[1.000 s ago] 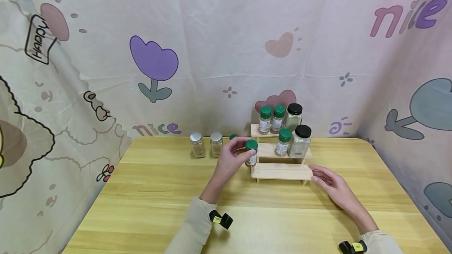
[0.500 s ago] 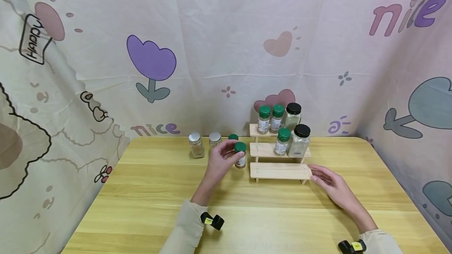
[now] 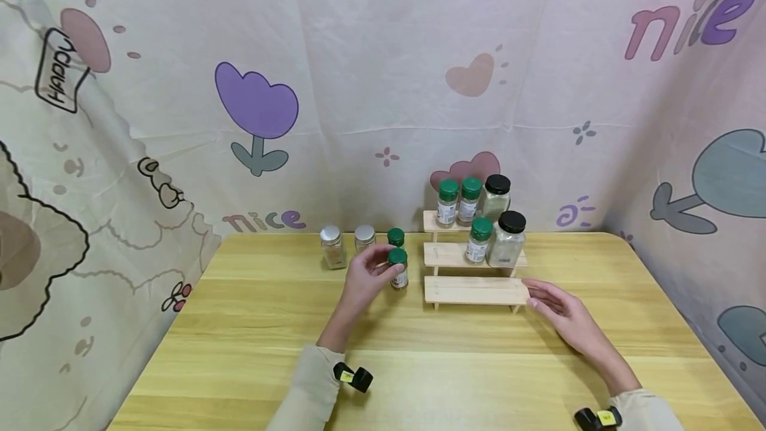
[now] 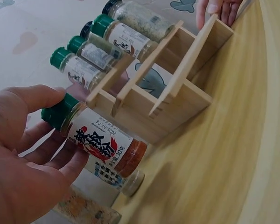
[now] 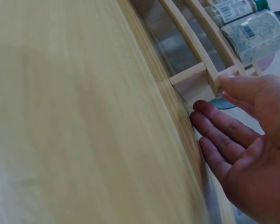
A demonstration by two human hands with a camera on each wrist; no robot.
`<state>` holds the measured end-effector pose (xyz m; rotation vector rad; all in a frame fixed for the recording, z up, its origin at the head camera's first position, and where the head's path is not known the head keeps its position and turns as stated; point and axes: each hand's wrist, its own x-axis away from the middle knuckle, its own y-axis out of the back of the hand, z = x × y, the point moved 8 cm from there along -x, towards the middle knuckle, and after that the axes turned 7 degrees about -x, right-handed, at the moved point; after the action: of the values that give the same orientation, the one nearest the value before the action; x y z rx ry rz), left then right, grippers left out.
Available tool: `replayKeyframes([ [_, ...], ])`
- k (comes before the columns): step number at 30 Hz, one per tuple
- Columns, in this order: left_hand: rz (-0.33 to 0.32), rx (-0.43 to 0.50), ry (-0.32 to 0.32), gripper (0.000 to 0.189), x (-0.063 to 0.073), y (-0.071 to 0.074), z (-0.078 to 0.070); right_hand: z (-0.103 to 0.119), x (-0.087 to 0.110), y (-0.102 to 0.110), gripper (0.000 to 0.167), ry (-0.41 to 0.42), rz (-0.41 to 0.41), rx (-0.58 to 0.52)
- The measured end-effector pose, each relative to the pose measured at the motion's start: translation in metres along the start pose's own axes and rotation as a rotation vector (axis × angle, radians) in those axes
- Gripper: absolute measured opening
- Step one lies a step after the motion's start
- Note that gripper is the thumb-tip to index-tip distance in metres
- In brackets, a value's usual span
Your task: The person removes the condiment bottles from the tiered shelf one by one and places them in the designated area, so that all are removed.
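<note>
My left hand [image 3: 366,276] pinches a small spice jar [image 3: 397,271] by its green cap, left of the wooden tiered rack [image 3: 475,292]. In the left wrist view this jar [image 4: 102,135] tilts, showing a white label and red powder. Behind it stand another green-capped jar [image 3: 395,237] and two silver-capped jars, one [image 3: 333,248] at far left and one [image 3: 364,237] partly hidden by the hand. My right hand [image 3: 562,314] is at the right end of the rack's lowest shelf, thumb [image 5: 242,86] against the shelf's end, other fingers extended.
The middle shelf bears a green-capped jar [image 3: 479,241] and a larger black-capped jar [image 3: 507,241]. On the top shelf are two green-capped jars [image 3: 447,203] and a black-capped one [image 3: 496,197]. A patterned cloth [image 3: 371,85] hangs behind the wooden table [image 3: 479,378].
My left hand has carried the green-capped jar leftward, away from the rack and lower, uncovering the green-capped jar behind. The right hand has stayed at the rack's end.
</note>
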<state>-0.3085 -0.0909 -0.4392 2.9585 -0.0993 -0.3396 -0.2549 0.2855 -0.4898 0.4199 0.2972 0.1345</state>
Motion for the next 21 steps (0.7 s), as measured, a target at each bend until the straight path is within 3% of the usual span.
replayKeyframes([
  [13,0.035,-0.032,0.063,0.035,0.004,0.0,0.026,0.0,0.0,-0.001,0.039,0.007,0.006,-0.007],
  [21,0.057,-0.037,0.043,0.035,0.004,0.0,0.026,-0.001,0.0,0.0,0.039,0.011,-0.004,-0.003],
])
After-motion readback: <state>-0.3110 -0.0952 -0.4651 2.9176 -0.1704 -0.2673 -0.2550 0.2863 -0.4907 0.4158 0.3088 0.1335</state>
